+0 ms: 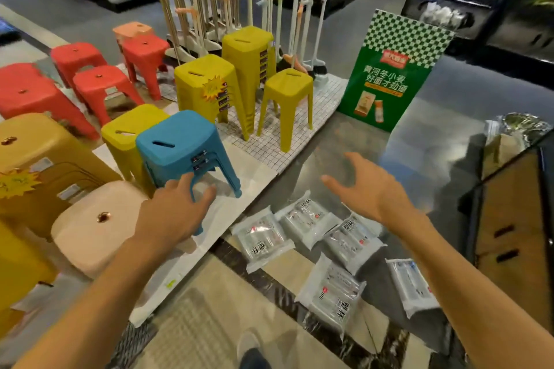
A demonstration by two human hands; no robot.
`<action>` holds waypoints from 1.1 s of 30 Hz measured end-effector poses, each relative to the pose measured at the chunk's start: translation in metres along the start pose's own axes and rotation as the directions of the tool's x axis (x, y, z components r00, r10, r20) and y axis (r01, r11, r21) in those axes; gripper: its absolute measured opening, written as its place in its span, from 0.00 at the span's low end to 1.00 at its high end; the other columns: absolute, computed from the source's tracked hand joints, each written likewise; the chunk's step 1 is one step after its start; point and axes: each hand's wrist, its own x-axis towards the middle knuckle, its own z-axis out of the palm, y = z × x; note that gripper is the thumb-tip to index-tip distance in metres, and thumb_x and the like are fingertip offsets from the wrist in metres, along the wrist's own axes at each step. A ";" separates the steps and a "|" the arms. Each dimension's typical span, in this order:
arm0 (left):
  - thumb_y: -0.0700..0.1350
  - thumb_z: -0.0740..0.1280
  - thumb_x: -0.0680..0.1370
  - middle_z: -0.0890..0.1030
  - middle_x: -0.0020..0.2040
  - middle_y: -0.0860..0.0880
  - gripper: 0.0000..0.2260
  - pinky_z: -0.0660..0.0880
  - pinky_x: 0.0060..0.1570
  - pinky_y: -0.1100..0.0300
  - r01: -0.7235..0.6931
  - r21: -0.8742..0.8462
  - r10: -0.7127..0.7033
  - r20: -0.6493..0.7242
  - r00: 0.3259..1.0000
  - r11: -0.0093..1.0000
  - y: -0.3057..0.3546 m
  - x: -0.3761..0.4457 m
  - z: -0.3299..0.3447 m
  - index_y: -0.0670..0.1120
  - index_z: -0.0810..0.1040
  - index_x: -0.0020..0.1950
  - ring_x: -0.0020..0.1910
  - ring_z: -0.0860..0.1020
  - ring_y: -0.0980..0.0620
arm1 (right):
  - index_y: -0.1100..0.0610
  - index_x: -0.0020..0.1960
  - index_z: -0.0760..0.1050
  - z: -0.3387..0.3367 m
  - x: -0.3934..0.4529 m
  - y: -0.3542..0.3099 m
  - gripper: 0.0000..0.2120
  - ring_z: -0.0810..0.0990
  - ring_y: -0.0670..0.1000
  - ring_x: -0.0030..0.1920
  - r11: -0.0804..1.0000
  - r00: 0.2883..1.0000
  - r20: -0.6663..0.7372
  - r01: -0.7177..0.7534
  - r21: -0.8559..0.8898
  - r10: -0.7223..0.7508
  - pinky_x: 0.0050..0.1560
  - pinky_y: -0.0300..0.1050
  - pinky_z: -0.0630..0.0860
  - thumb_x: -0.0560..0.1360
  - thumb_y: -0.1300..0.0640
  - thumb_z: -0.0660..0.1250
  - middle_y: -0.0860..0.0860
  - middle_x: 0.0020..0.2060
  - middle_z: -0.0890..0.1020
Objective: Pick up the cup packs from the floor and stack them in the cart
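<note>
Several clear plastic cup packs lie flat on the shop floor ahead of me: one [261,237] at the left, one [306,219] behind it, one [350,240] in the middle, one [333,296] nearer to me and one [413,285] at the right. My left hand [174,210] hovers with spread fingers left of the packs, in front of a blue stool. My right hand [371,189] is stretched out above the packs, fingers apart, holding nothing. The cart [506,219] stands at the right edge, with brown board on its side.
A blue stool stack [183,144], yellow stools [209,84], red stools [99,84] and a pale stool [96,225] stand on a display mat at the left. A green checkered sign [392,69] stands on the floor behind the packs. My shoe [251,350] shows at the bottom.
</note>
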 end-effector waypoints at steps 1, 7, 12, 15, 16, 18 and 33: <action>0.68 0.51 0.81 0.73 0.72 0.42 0.31 0.72 0.60 0.43 0.002 0.014 -0.002 0.022 1.000 1.000 -0.001 0.020 0.012 0.49 0.64 0.77 0.67 0.74 0.37 | 0.52 0.81 0.63 0.010 0.017 0.002 0.37 0.76 0.62 0.70 1.000 1.000 -0.003 -0.010 -0.012 0.010 0.65 0.57 0.74 0.80 0.32 0.63 0.55 0.74 0.76; 0.69 0.49 0.81 0.72 0.74 0.43 0.33 0.70 0.65 0.41 -0.009 0.146 -0.008 0.117 0.993 0.989 -0.019 0.134 0.105 0.50 0.63 0.79 0.70 0.72 0.38 | 0.53 0.76 0.68 0.094 0.135 0.020 0.33 0.77 0.61 0.68 0.994 0.996 0.072 -0.043 -0.096 0.050 0.60 0.55 0.75 0.80 0.32 0.63 0.55 0.70 0.78; 0.69 0.46 0.81 0.67 0.78 0.45 0.34 0.66 0.71 0.40 0.010 0.228 -0.057 0.201 0.978 0.974 -0.049 0.209 0.236 0.51 0.59 0.81 0.75 0.67 0.41 | 0.53 0.74 0.71 0.221 0.234 0.057 0.33 0.79 0.62 0.66 0.987 0.984 0.173 -0.003 -0.159 0.030 0.63 0.57 0.77 0.78 0.32 0.65 0.56 0.67 0.81; 0.69 0.46 0.80 0.68 0.77 0.45 0.35 0.66 0.70 0.40 0.039 0.266 -0.098 0.214 0.972 0.963 -0.080 0.242 0.344 0.50 0.58 0.82 0.74 0.69 0.41 | 0.54 0.75 0.70 0.319 0.287 0.087 0.35 0.77 0.63 0.69 0.985 0.977 0.210 0.014 -0.172 0.022 0.65 0.57 0.75 0.78 0.31 0.65 0.56 0.70 0.79; 0.69 0.46 0.80 0.70 0.75 0.44 0.35 0.68 0.68 0.40 0.050 0.276 -0.113 0.217 0.970 0.960 -0.093 0.251 0.384 0.50 0.59 0.81 0.73 0.70 0.41 | 0.53 0.76 0.69 0.354 0.302 0.098 0.35 0.75 0.63 0.71 0.983 0.974 0.225 0.025 -0.179 0.016 0.66 0.58 0.74 0.78 0.31 0.64 0.56 0.72 0.77; 0.69 0.46 0.80 0.72 0.73 0.43 0.35 0.69 0.67 0.39 0.080 0.281 -0.146 0.222 0.964 0.956 -0.120 0.270 0.465 0.49 0.61 0.80 0.71 0.72 0.40 | 0.51 0.78 0.65 0.428 0.332 0.123 0.35 0.73 0.62 0.73 0.983 0.970 0.244 0.042 -0.178 0.003 0.68 0.58 0.72 0.79 0.31 0.63 0.54 0.75 0.74; 0.63 0.68 0.78 0.75 0.62 0.49 0.39 0.77 0.55 0.47 0.317 -0.617 -0.281 0.159 0.946 0.720 -0.204 0.378 0.898 0.53 0.49 0.80 0.54 0.80 0.45 | 0.58 0.83 0.61 0.882 0.471 0.272 0.46 0.68 0.57 0.78 0.955 0.943 0.333 -0.127 0.268 0.032 0.70 0.41 0.62 0.76 0.30 0.68 0.54 0.79 0.68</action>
